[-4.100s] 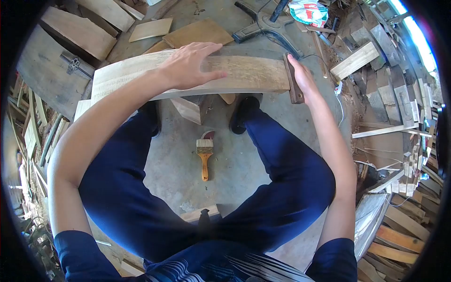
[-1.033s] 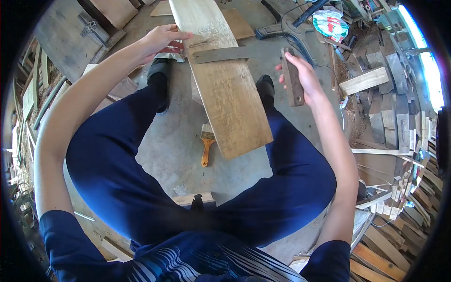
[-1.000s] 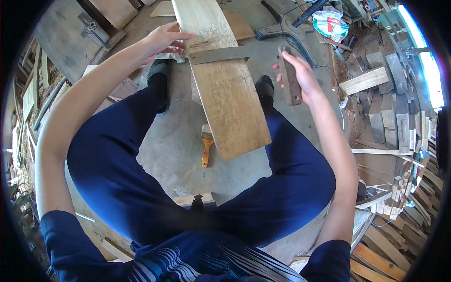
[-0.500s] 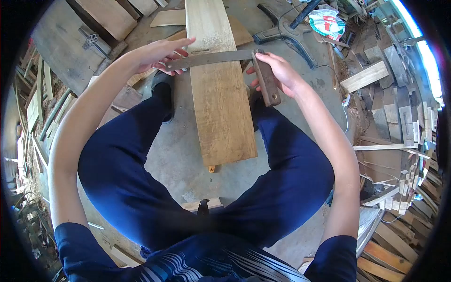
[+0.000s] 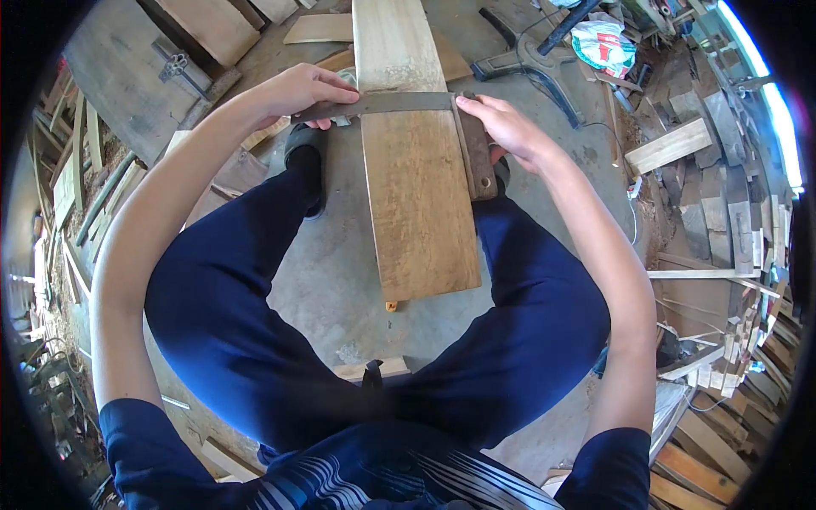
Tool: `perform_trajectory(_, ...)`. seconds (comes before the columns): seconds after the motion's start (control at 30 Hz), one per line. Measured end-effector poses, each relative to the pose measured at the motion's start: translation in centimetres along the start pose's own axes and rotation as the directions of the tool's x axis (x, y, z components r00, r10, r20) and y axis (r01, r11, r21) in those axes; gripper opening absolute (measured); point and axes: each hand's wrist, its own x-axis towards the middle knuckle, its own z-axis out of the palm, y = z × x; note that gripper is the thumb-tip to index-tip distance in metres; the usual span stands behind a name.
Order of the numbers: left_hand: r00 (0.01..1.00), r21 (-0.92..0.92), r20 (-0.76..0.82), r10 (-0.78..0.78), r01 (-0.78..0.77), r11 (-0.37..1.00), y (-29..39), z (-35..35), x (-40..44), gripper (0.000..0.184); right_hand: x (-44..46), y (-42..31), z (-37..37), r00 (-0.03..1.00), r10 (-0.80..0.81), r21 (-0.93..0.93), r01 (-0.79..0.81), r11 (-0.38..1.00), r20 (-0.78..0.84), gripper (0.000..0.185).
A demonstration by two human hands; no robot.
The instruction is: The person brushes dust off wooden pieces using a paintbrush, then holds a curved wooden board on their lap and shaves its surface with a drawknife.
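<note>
A wooden plank (image 5: pixel 422 204) lies lengthwise between my legs, its near end towards me. Across it rests the flat metal blade of a try square (image 5: pixel 404 103). The square's thick brown stock lies along the plank's right edge. My left hand (image 5: pixel 306 95) pinches the blade's free end, beyond the plank's left edge, thumb on top. My right hand (image 5: pixel 503 129) grips the stock near the corner, with the thumb at the joint and the other fingers partly hidden beneath.
A metal stand base (image 5: pixel 531 64) and a white printed bag (image 5: pixel 603 44) are on the floor at the upper right. Stacked wood offcuts (image 5: pixel 693 204) fill the right side. Boards (image 5: pixel 127 76) lie at the upper left. My shoe (image 5: pixel 308 157) stands left of the plank.
The try square has moved onto the plank, its stock now against the right edge. My left hand has closed from loosely spread fingers onto the blade's end. The view has shifted slightly.
</note>
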Motion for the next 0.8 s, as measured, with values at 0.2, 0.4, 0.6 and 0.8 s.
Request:
perform_trajectory(0.2,1.000,-0.046,-0.018,-0.018,0.017,0.999,-0.2,0.3,0.2,0.041,-0.4,0.0,0.9,0.981,-0.132,-0.060,0.124,0.990,-0.140,0.059)
perform_trajectory(0.4,1.000,0.000,-0.004,0.004,-0.004,1.000,0.2,0.3,-0.5,0.032,-0.4,-0.3,0.3,0.988,-0.147,-0.073,0.143,0.987,-0.051,0.056)
perform_trajectory(0.6,1.000,0.018,-0.017,0.019,-0.019,1.000,0.1,0.4,-0.3,0.028,-0.2,0.1,0.4,0.988,-0.145,-0.043,0.143,0.989,-0.046,0.055)
perform_trajectory(0.8,1.000,0.029,-0.021,0.023,-0.022,0.999,0.0,0.5,-0.4,0.028,0.2,0.6,0.3,0.985,-0.162,-0.057,0.158,0.986,-0.059,0.056)
